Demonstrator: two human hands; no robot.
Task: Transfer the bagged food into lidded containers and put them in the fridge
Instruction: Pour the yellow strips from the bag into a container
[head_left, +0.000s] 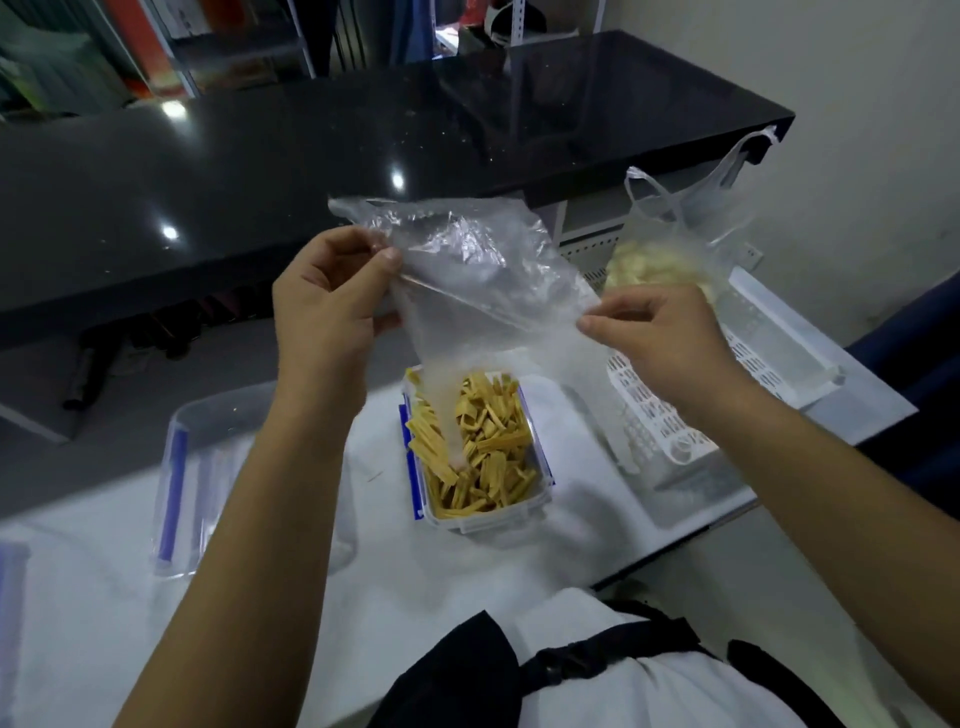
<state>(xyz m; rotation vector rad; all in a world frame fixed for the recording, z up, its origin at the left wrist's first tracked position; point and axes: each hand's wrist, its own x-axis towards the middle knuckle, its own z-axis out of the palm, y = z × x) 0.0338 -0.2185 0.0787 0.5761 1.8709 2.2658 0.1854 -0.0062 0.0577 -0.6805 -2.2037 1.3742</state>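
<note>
White counter (78, 597): first batch looks transferred — open container (475, 447), mid-counter, is full of yellow strips (493, 441); no lid on it yet. Second bag (670, 260) of pale food waits in the white basket (779, 343) at the right edge; fridge step not started. Clear bag (467, 270), apparently empty, hangs over the container — left hand (327, 306) and right hand (654, 327) each pinch its plastic, fingers curled.

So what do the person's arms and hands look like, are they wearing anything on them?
Both arms are bare to the frame edge: no sleeves, gloves, watch or rings visible on the left hand or right hand. Fingernails are short and unpainted.
</note>
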